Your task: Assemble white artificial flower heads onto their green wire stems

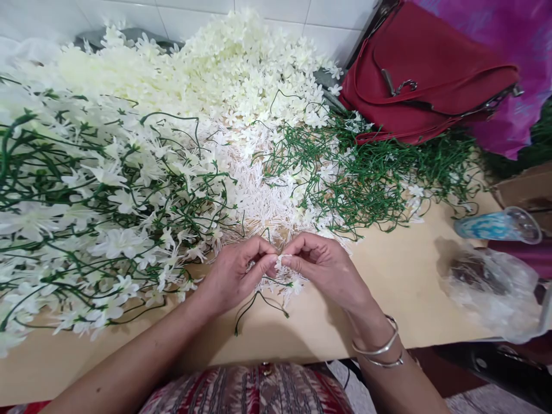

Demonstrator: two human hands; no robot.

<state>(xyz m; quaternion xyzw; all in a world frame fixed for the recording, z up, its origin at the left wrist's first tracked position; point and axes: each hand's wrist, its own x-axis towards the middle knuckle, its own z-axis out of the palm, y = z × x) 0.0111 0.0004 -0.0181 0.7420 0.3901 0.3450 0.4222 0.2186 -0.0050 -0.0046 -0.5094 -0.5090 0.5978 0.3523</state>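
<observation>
My left hand point(235, 275) and my right hand point(325, 265) meet over the near part of the table, fingertips pinched together. Between them is a small white artificial flower point(279, 264), partly hidden by the thumbs and fingers. Just below the hands, a dark green plastic stem point(259, 296) with forked ends hangs or lies; what it joins is hidden. Behind the hands spreads a pile of thin white stamens point(261, 195). Loose green stems point(371, 184) lie tangled to the right.
Flowers on green stems point(121, 244) heap at the left, and loose pale petals point(245, 63) pile against the tiled wall. At the right are a red handbag point(431, 69), a purple sheet point(513, 52), a blue-white plastic cup point(487, 224) and a clear plastic bag point(513, 287).
</observation>
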